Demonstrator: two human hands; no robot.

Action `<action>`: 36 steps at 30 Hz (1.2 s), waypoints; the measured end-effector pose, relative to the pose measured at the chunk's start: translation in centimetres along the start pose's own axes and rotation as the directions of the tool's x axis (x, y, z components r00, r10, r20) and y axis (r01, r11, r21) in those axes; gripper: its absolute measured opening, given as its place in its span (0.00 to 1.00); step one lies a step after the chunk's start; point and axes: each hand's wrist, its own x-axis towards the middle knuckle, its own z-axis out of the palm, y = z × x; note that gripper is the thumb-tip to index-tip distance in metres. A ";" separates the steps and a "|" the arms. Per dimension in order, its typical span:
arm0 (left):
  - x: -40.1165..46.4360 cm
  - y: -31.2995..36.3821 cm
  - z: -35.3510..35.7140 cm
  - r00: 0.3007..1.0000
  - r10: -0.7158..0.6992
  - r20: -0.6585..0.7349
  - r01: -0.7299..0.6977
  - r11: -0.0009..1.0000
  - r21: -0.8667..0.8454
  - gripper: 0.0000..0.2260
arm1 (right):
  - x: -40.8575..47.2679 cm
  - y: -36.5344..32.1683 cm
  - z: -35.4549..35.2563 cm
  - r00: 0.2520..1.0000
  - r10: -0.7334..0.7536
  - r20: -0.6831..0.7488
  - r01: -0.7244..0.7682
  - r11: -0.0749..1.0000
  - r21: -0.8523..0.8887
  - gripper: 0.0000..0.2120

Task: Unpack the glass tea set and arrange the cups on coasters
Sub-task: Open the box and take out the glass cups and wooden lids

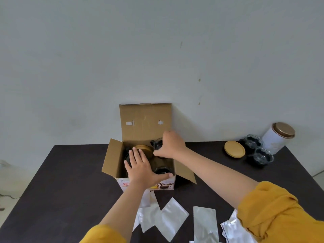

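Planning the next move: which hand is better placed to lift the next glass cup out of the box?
Right. The right hand already grips a glass cup at the box's far right, while the left hand lies flat, steadying the contents.

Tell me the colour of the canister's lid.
Coppery brown, on the white canister; lid shows in the head view.

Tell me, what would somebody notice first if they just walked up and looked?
First, the open cardboard box against the wall at the middle of the dark table, with both hands in it: the left hand lies flat on top, while the right hand grips a glass cup. Next, two glass cups and a wooden coaster at the far right, and empty plastic bags nearest the person.
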 end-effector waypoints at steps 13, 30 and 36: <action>-0.3 0.3 -0.2 0.999 -0.027 -0.043 0.028 0.999 0.035 0.68 | -11.9 20.8 -3.2 0.916 0.366 0.163 -0.360 0.931 -0.066 0.23; -0.1 0.5 0.4 0.995 -0.060 -0.075 0.063 0.998 0.031 0.70 | -16.6 38.5 -1.9 0.818 0.565 0.104 -0.573 0.790 0.219 0.32; 0.0 0.5 0.5 0.994 -0.067 -0.088 0.069 0.997 0.017 0.69 | -15.5 38.9 -2.3 0.800 0.591 0.103 -0.597 0.766 0.239 0.42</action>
